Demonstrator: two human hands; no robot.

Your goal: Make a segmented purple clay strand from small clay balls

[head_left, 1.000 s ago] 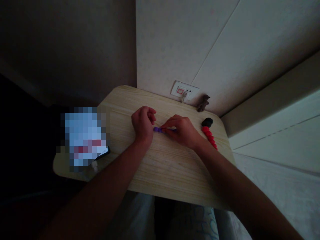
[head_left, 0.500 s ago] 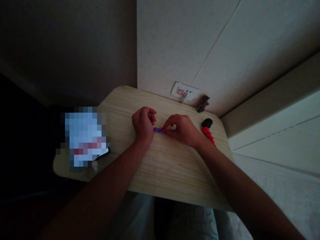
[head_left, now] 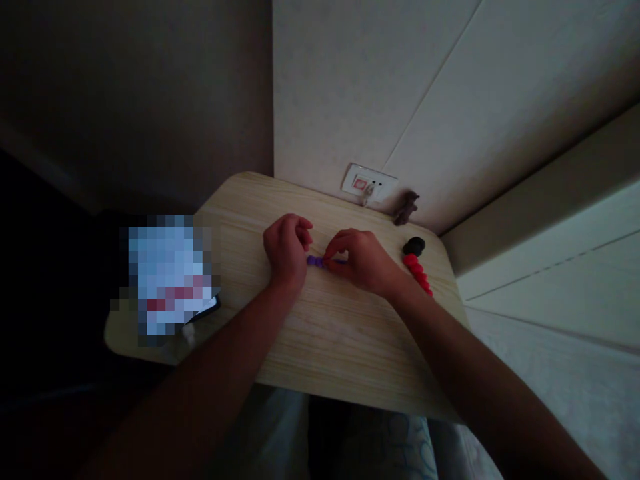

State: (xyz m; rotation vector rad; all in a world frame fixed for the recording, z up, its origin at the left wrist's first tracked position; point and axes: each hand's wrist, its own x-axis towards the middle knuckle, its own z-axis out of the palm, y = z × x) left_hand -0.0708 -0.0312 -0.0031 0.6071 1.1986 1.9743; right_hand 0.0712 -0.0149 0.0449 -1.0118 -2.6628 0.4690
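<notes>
A short row of purple, clay-like lumps [head_left: 314, 261] lies on the wooden table between my hands. The thumb and fingertips of my right hand [head_left: 361, 259] pinch its right part, and a bit of purple shows under the fingers. On the left side of the row, my left hand [head_left: 287, 248] rests on its edge with the fingers curled in. What those fingers hold, if anything, is hidden. Right of my right hand lie a row of red lumps [head_left: 417, 272], partly covered by my forearm, and a black lump [head_left: 414, 247] at its top end.
The pale wooden table [head_left: 320, 347] meets the wall at the back. A small brown figure [head_left: 407, 207] stands near the wall, beside a socket [head_left: 369, 184] with a plug in it. At the left sit a blurred-out bright object [head_left: 170, 273] and a white cable [head_left: 189, 333].
The right fingertips shift very slightly along the purple row while keeping their pinch. My left hand stays where it was, fingers curled.
</notes>
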